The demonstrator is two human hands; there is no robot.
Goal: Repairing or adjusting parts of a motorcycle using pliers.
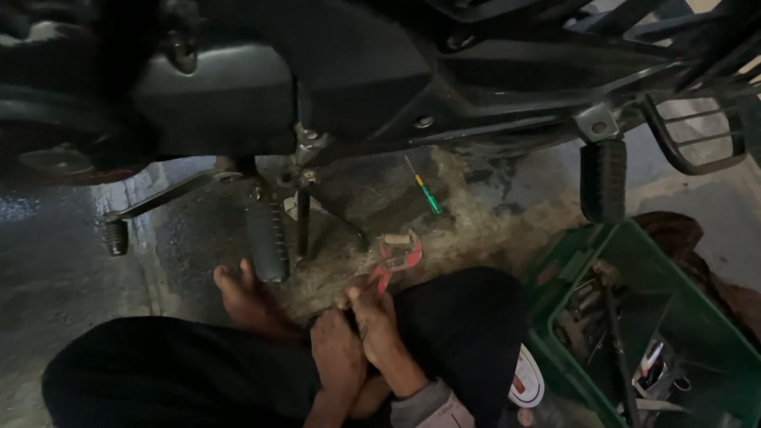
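My right hand [379,321] grips the handles of a red pliers-type tool [399,260], whose jaws point up and away and pinch a small tan block [397,238]. Pressed against it on the left is my left hand [337,351], knuckles up and fingers curled; whatever it holds is hidden. Both hands sit between my knees in dark trousers, just below the underside of a black motorcycle [357,71]. My bare foot [244,299] rests on the wet ground beside a ribbed footpeg [268,239].
A green-handled screwdriver [426,192] lies on the dirty concrete under the bike. A green plastic crate [634,269] holding several tools stands at the right. A second footpeg [602,181] hangs above it, and a lever [151,204] sticks out at the left.
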